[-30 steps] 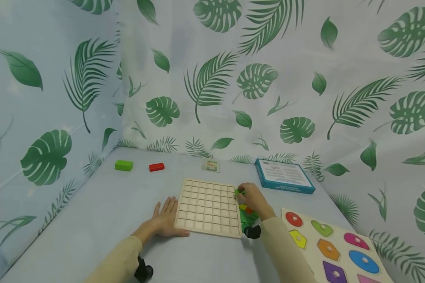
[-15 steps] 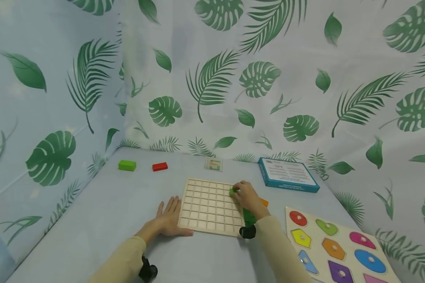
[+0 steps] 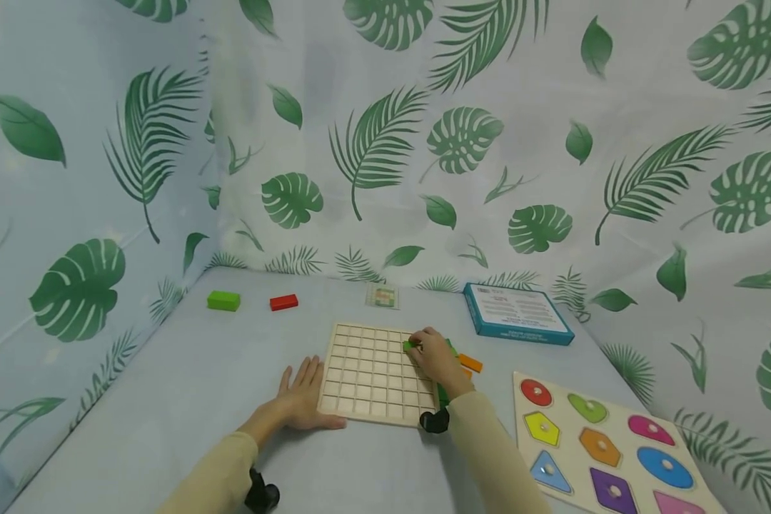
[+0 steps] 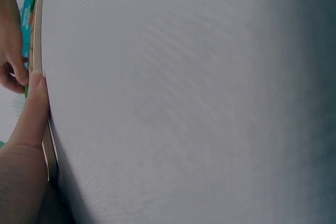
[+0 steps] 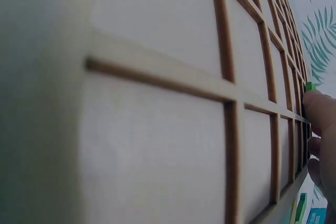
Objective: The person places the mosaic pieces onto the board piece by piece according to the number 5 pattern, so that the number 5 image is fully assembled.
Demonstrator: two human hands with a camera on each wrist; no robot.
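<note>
A pale wooden grid board (image 3: pixel 363 382) lies on the table in front of me. My left hand (image 3: pixel 303 401) rests flat at its left side, fingers spread; in the left wrist view the thumb (image 4: pixel 35 103) touches the board's edge. My right hand (image 3: pixel 438 358) pinches a small green block (image 3: pixel 407 347) over the upper right part of the grid. That green block (image 5: pixel 310 85) also shows at the fingertips in the right wrist view. Whether it touches the board I cannot tell. Right of the board lie orange pieces (image 3: pixel 470 363) and green pieces (image 3: pixel 443 396), partly hidden by the right arm.
Farther back are a green block (image 3: pixel 223 300), a red block (image 3: pixel 284 302), a small patterned card (image 3: pixel 382 295) and a blue-edged box (image 3: pixel 520 314). A shape puzzle with colourful knobbed pieces (image 3: pixel 600 448) lies at the right front. Leaf-printed cloth hangs behind the table.
My right hand has moved left from the board's right edge to over the grid, carrying the green block. Orange pieces behind it have come into view. The left hand has stayed in place.
</note>
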